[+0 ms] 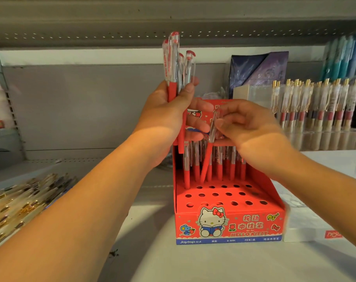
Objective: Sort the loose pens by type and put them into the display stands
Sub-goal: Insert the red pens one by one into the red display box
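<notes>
A red cardboard display stand (230,222) with a cat cartoon on its front stands on the shelf at centre. Its back row holds several red-and-clear pens (220,165); the front rows of holes are bare. My left hand (169,115) grips a bunch of red-and-clear pens (176,66) upright above the stand's left side. My right hand (246,127) pinches a single red pen (208,147), tilted, its tip down among the pens in the back row.
A pile of loose gold-trimmed pens (20,202) lies on the shelf at the left. A clear stand of gold-clipped pens (315,102) is at the back right, with a white box (315,226) beside the red stand and a dark packet (258,70) behind.
</notes>
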